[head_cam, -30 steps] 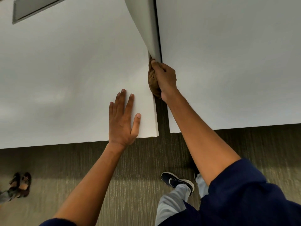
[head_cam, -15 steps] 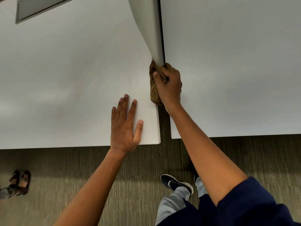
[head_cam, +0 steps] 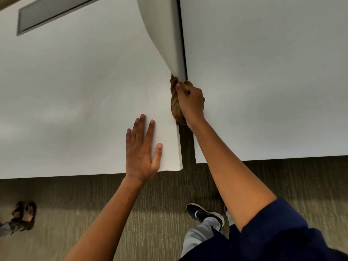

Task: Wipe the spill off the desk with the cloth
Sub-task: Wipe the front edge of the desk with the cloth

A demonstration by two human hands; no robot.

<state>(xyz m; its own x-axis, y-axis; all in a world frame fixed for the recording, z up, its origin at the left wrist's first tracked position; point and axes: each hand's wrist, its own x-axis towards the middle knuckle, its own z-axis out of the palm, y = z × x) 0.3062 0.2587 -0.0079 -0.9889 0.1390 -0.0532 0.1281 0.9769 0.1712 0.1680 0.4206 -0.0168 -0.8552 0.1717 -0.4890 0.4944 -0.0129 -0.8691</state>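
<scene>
My right hand (head_cam: 192, 102) is closed around a bunched brown cloth (head_cam: 176, 108) at the right edge of the white desk (head_cam: 75, 91), just below the foot of a grey upright divider panel (head_cam: 165, 34). The cloth hangs partly in the gap between this desk and the neighbouring one. My left hand (head_cam: 141, 149) lies flat, fingers spread, on the desk's near right corner. No spill shows on the desk surface.
A second white desk (head_cam: 273, 81) stands to the right across a narrow gap. A grey cable slot (head_cam: 52, 14) sits at the far left. Below are striped carpet, my dark shoe (head_cam: 203, 213), and another person's sandalled foot (head_cam: 22, 215) at left.
My right hand with the cloth has slid toward me along the desk's edge, away from the divider's foot. The fingers have curled tighter over the cloth. The left hand stays flat.
</scene>
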